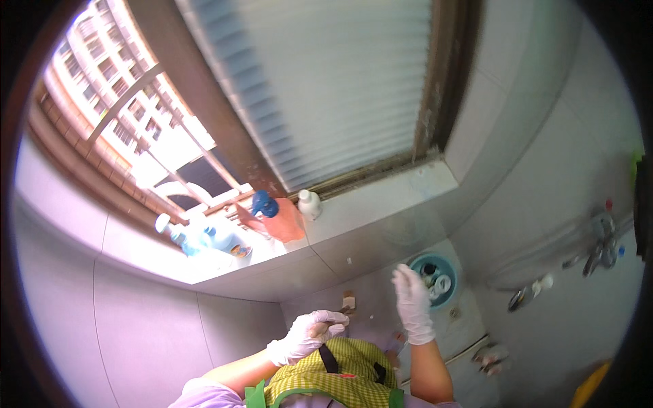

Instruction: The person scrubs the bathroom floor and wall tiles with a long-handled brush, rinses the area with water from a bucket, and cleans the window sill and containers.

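My left hand (309, 336), in a white disposable glove, is closed on the handle of a small brush or scraper (349, 305) with a pale block-like end; its exact kind is unclear. My right hand (413, 306), gloved the same way, is raised to the right with its fingers together and nothing visible in it. Just beyond the right hand, a round blue-green basin (454, 285) on the floor holds white and dark items. A yellow-green checked apron (331, 362) covers my front.
Bottles (219, 237), an orange spray bottle (283, 220) with a blue head and a white bottle (309, 205) line the windowsill (382, 196). A wall faucet (601, 250) is on the right. A floor drain (455, 312) lies below the basin.
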Demonstrator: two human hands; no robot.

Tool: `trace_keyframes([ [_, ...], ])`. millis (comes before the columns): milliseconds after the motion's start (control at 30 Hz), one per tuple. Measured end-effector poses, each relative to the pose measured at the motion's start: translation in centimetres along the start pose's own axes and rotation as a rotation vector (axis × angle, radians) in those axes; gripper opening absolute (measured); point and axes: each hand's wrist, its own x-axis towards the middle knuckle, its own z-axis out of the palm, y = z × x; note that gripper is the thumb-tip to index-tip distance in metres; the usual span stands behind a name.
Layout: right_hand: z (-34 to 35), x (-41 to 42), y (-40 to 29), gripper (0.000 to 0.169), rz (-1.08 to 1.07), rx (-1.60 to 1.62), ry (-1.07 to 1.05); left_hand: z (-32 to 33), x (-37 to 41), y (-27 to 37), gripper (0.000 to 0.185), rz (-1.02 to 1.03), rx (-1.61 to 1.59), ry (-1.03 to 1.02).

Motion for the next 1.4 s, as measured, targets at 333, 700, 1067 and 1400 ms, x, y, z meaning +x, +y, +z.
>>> trace_keyframes([
  [333, 5.9, 9.9, -13.3, 0.026, -0.617, -0.025, -0.421, 4.9, -4.9, 2.8, 0.008, 0.124, -0.549, 0.781],
  [700, 15.4, 11.2, -16.9, 0.081, -0.412, -0.467, -0.388, 0.9, -9.6, 0.3, 0.01, 0.193, -0.597, 1.03],
  [1067, 12.3, 12.9, -18.1, 0.048, -0.06, -0.343, -0.53, -2.9, -7.9, 0.3, 0.005, 0.165, -0.549, 0.933],
  [1400, 0.8, 12.1, -10.2, 0.061, -0.022, 0.015, -0.394, -1.1, -3.5, -0.7, 0.01, 0.081, -0.38, 0.704],
])
